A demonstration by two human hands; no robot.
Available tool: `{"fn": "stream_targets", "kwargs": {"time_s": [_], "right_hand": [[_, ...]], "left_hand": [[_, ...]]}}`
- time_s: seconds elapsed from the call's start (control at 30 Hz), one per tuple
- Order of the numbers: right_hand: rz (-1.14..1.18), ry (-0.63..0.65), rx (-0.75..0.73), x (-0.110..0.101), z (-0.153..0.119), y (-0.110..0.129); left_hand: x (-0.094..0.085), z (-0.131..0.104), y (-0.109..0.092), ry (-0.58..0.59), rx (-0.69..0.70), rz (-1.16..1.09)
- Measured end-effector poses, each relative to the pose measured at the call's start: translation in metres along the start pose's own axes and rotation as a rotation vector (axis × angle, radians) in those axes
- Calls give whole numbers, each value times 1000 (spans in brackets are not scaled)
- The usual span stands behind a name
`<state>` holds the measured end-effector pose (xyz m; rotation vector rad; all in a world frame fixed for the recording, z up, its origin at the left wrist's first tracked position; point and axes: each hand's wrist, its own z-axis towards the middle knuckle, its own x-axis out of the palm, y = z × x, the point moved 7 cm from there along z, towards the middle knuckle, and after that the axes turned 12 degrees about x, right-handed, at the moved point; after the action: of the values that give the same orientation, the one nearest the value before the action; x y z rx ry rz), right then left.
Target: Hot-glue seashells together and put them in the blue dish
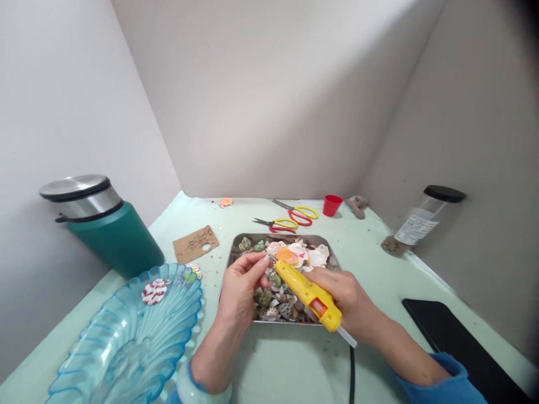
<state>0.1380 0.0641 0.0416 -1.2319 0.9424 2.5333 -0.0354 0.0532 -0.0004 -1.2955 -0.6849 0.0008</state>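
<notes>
In my right hand [343, 286] is a yellow hot glue gun [305, 289], with a clear glue stick [347, 336] poking out of its back end. Its nozzle points up and left, close to the fingertips of my left hand [244, 275]. Thumb and fingers of that hand are pinched together; whatever they hold is too small to make out. Both hands are above a metal tray [290, 322] filled with seashells. White and orange shell pieces [301, 253] lie toward its back, and greenish, spiky shells [264, 297] toward its front.
A blue scalloped dish [126, 336] and a green bottle [113, 235] stand at left, near a brown card [196, 245]. Two pairs of scissors [301, 213] and a red cup [332, 205] lie behind the tray. At right are a lidded jar [421, 221] and a black flat object [458, 342].
</notes>
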Motion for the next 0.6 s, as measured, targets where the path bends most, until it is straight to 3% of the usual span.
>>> {"fn": "stream_targets", "kwargs": {"time_s": [0.33, 0.6], "right_hand": [[-46, -86, 6, -4, 0, 1], [-19, -45, -24, -3, -1, 3]], "left_hand": [[0, 0, 0, -2, -1, 20], [-1, 0, 1, -1, -8, 25]]}}
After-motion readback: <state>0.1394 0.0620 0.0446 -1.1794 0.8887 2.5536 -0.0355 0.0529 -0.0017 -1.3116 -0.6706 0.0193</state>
